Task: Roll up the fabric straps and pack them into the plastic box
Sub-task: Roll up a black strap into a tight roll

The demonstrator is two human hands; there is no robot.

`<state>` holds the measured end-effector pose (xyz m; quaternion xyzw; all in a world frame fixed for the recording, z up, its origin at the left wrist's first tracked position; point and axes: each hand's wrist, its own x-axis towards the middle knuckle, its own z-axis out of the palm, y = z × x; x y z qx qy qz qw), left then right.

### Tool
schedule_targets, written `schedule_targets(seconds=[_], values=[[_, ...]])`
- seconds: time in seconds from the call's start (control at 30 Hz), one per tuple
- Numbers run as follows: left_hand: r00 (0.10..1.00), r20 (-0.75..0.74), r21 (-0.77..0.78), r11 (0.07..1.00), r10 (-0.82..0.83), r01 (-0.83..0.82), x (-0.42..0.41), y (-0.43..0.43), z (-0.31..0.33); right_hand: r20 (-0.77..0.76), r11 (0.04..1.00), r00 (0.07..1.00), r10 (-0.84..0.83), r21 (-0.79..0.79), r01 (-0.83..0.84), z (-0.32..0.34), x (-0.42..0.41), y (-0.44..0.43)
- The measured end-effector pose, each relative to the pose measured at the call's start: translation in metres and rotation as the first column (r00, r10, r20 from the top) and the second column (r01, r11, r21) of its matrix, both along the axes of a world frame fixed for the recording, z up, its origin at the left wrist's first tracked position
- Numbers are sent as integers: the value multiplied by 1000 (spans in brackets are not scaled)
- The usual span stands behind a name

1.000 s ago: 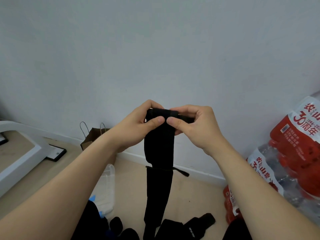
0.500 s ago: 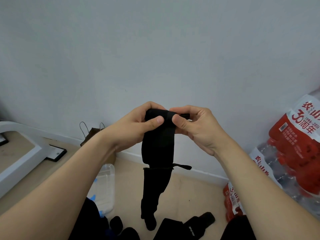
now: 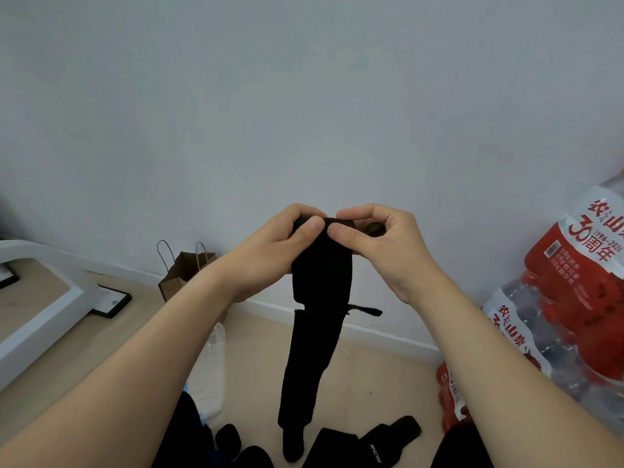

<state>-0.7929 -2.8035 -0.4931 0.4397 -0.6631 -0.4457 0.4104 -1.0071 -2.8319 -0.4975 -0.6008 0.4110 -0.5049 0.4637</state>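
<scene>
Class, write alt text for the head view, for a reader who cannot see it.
The left hand and right hand pinch the top of a black fabric strap that hangs toward the floor, where more straps and a clear plastic box lie.

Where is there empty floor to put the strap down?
Bare floor lies between the hanging strap and the red water packs, and left of the plastic box beside the white frame. Nearest the person it is crowded with loose straps.
</scene>
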Motion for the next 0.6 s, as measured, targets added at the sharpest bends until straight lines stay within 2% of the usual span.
schedule_targets(seconds=[0.03, 0.1, 0.2, 0.23, 0.33, 0.53, 0.6], values=[[1000, -13, 41, 999, 7, -7, 0, -1, 0, -20, 1000, 1000, -11, -13, 11, -1, 0, 0], [999, 29, 24, 999, 30, -30, 3, -4, -1, -40, 1000, 999, 19, -10, -19, -2, 0, 0], [1000, 6, -22, 1000, 8, -8, 8, -5, -1, 78, 989, 989, 126, 68, -132, -1, 2, 1], [1000, -21, -27, 1000, -8, 8, 9, -5, -1, 74, 988, 988, 132, 66, -137, 1, 1, 2], [998, -69, -49, 999, -9, 6, 11, -5, -2, -95, 997, 994, 60, -35, -63, 3, -2, 2], [1000, -22, 4, 1000, 9, -9, 12, -6, -1, -98, 994, 995, 4, -106, -14, 0, 1, 5], [999, -5, -38, 999, 36, -36, 13, -6, -2, -73, 995, 997, 32, -91, -39, 0, 1, 5]])
